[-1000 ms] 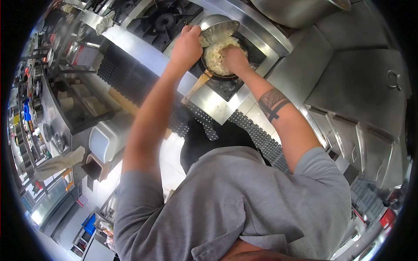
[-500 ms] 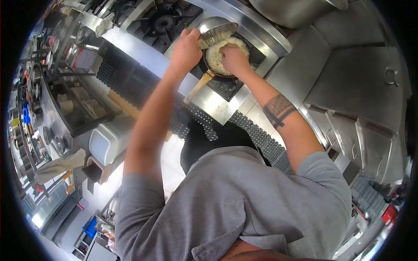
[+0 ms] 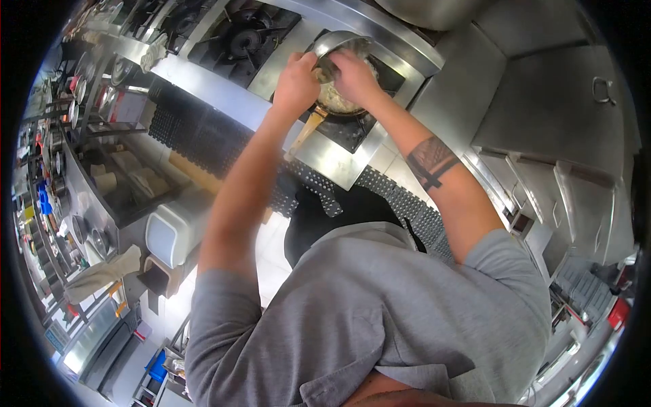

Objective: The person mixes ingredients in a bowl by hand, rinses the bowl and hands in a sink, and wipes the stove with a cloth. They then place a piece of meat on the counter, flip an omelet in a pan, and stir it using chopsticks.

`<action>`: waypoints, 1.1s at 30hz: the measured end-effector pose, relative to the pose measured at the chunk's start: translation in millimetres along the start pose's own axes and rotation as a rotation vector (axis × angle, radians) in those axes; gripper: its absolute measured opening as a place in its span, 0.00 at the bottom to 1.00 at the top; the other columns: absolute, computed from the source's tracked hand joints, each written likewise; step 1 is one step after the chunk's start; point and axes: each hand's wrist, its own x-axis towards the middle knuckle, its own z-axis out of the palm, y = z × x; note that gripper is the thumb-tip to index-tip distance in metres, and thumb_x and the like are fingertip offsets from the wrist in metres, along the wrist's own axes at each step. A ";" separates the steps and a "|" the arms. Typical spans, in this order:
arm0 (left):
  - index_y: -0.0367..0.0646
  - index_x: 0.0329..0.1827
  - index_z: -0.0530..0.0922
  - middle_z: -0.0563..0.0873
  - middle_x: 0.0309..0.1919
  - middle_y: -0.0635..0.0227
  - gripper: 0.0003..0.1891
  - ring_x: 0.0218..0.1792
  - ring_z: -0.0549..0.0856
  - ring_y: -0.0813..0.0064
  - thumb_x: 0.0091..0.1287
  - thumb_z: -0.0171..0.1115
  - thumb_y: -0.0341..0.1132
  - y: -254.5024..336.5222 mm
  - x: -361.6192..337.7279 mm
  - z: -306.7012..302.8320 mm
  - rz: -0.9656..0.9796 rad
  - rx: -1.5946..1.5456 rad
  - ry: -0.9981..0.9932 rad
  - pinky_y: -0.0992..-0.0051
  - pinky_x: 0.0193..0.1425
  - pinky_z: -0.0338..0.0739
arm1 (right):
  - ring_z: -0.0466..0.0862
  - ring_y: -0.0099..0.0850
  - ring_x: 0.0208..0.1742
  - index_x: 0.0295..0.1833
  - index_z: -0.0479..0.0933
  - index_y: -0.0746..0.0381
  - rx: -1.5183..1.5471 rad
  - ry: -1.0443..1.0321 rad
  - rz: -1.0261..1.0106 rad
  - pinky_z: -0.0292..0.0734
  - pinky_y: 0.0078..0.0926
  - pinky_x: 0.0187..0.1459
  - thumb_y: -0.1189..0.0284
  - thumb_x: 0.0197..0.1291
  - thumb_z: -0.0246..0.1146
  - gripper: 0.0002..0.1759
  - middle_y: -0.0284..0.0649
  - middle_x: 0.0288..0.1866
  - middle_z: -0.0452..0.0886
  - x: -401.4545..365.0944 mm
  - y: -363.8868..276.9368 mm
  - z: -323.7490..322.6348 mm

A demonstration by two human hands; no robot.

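A metal bowl is tilted over a frying pan, its rim gripped by my left hand with the fingers closed. Pale, shredded-looking food covers the bottom of the pan. My right hand reaches into the bowl's mouth. Its fingertips are hidden there, so what they touch does not show. The pan's light wooden handle points toward my body, and no hand is on it. Beneath the pan is a gas burner, partly covered.
Another burner sits to the left on the steel range. A large pot stands at the back. Steel cabinets are at the right. Black perforated matting lies on the floor, and a white bin stands at the left.
My right hand has moved up from the food in the pan into the bowl. The bowl stays tilted in my left hand, and the view has shifted slightly.
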 end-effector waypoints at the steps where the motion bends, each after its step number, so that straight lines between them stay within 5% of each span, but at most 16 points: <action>1: 0.36 0.46 0.79 0.83 0.51 0.43 0.12 0.53 0.82 0.38 0.60 0.57 0.20 3.8 -0.3 -0.4 0.038 -0.010 -0.013 0.51 0.58 0.77 | 0.81 0.52 0.60 0.56 0.81 0.63 0.006 -0.116 0.008 0.78 0.46 0.60 0.84 0.54 0.59 0.22 0.54 0.57 0.82 2.7 -0.6 3.4; 6: 0.35 0.45 0.79 0.83 0.52 0.43 0.12 0.54 0.81 0.38 0.59 0.56 0.19 1.1 -2.3 -4.3 0.019 0.030 -0.026 0.52 0.58 0.77 | 0.81 0.50 0.62 0.52 0.84 0.61 -0.176 -0.291 0.029 0.78 0.44 0.63 0.80 0.54 0.60 0.19 0.51 0.58 0.84 -28.6 29.6 10.0; 12: 0.34 0.45 0.78 0.83 0.54 0.43 0.11 0.55 0.81 0.39 0.60 0.58 0.20 11.6 -14.4 -4.0 -0.003 0.099 0.035 0.53 0.59 0.77 | 0.81 0.48 0.61 0.43 0.85 0.61 -0.205 -0.170 0.041 0.81 0.43 0.59 0.76 0.55 0.62 0.11 0.49 0.53 0.86 -20.5 26.0 -6.1; 17: 0.35 0.46 0.79 0.83 0.56 0.44 0.10 0.57 0.80 0.39 0.62 0.59 0.22 24.5 -26.0 -1.5 -0.058 0.131 0.157 0.53 0.61 0.77 | 0.85 0.48 0.52 0.40 0.86 0.60 -0.064 0.194 0.264 0.82 0.45 0.52 0.75 0.56 0.62 0.09 0.49 0.52 0.86 -3.9 -28.1 -58.6; 20: 0.35 0.46 0.79 0.82 0.56 0.44 0.09 0.58 0.80 0.39 0.63 0.62 0.25 37.3 -42.9 0.6 -0.013 0.176 0.193 0.52 0.62 0.76 | 0.86 0.49 0.47 0.41 0.87 0.57 -0.253 -0.267 0.273 0.82 0.47 0.50 0.76 0.56 0.61 0.11 0.51 0.48 0.87 -38.5 73.1 23.3; 22: 0.35 0.47 0.80 0.83 0.55 0.44 0.10 0.55 0.81 0.38 0.63 0.63 0.27 28.7 -53.6 6.3 0.036 0.316 0.240 0.53 0.60 0.77 | 0.86 0.55 0.49 0.50 0.87 0.62 -0.059 0.228 0.190 0.82 0.44 0.54 0.75 0.58 0.61 0.15 0.56 0.46 0.87 -56.2 48.0 6.3; 24: 0.34 0.48 0.79 0.85 0.52 0.45 0.12 0.49 0.83 0.38 0.63 0.65 0.27 30.1 -73.7 5.2 -0.084 0.326 0.106 0.54 0.57 0.78 | 0.88 0.52 0.44 0.50 0.86 0.63 0.098 0.311 0.240 0.84 0.45 0.51 0.76 0.58 0.62 0.15 0.57 0.44 0.87 -83.6 13.8 -25.4; 26: 0.32 0.51 0.79 0.87 0.39 0.59 0.13 0.40 0.87 0.67 0.68 0.68 0.29 67.8 -112.0 20.6 -0.001 -0.174 0.204 0.69 0.41 0.84 | 0.88 0.43 0.34 0.44 0.85 0.65 0.296 0.398 0.348 0.84 0.40 0.40 0.75 0.60 0.65 0.09 0.49 0.38 0.88 -135.5 -22.5 -68.9; 27: 0.32 0.55 0.78 0.85 0.41 0.63 0.13 0.37 0.86 0.75 0.71 0.66 0.27 71.1 -127.6 34.5 -0.253 -0.339 0.099 0.75 0.37 0.85 | 0.87 0.38 0.32 0.43 0.85 0.66 0.825 0.412 0.507 0.83 0.35 0.37 0.74 0.62 0.66 0.07 0.47 0.36 0.88 -163.2 -34.5 -93.7; 28: 0.32 0.58 0.76 0.85 0.45 0.60 0.14 0.36 0.86 0.73 0.71 0.64 0.24 63.5 -147.2 56.6 -0.255 -0.323 0.082 0.71 0.38 0.87 | 0.86 0.32 0.30 0.42 0.84 0.66 1.375 0.400 0.612 0.82 0.30 0.34 0.73 0.65 0.67 0.07 0.44 0.34 0.87 -190.7 -45.2 -113.6; 29: 0.31 0.59 0.74 0.84 0.46 0.59 0.15 0.35 0.85 0.73 0.72 0.64 0.25 103.6 -184.1 67.5 -0.405 -0.719 0.082 0.71 0.36 0.87 | 0.85 0.29 0.30 0.40 0.84 0.66 1.363 0.434 0.654 0.81 0.27 0.32 0.73 0.67 0.66 0.06 0.42 0.33 0.86 -223.2 -57.2 -132.9; 30: 0.32 0.56 0.74 0.84 0.45 0.59 0.13 0.34 0.85 0.73 0.72 0.63 0.25 126.3 -217.8 78.9 -0.343 -0.719 -0.022 0.72 0.35 0.87 | 0.84 0.25 0.30 0.38 0.83 0.66 1.357 0.453 0.705 0.79 0.24 0.30 0.73 0.69 0.65 0.08 0.40 0.32 0.85 -260.0 -66.6 -154.8; 32: 0.35 0.49 0.75 0.85 0.40 0.60 0.08 0.31 0.85 0.72 0.72 0.63 0.25 155.0 -293.9 121.9 -0.518 -0.812 -0.212 0.71 0.34 0.84 | 0.83 0.25 0.28 0.38 0.83 0.66 1.272 0.456 0.737 0.78 0.26 0.28 0.74 0.69 0.64 0.07 0.39 0.31 0.84 -337.6 -65.0 -184.0; 33: 0.34 0.48 0.76 0.86 0.34 0.61 0.10 0.30 0.85 0.73 0.74 0.64 0.32 180.2 -326.2 147.5 -0.541 -0.837 -0.290 0.70 0.34 0.82 | 0.82 0.25 0.28 0.37 0.82 0.65 1.318 0.509 0.755 0.77 0.25 0.27 0.74 0.69 0.64 0.07 0.38 0.31 0.84 -380.2 -70.8 -205.6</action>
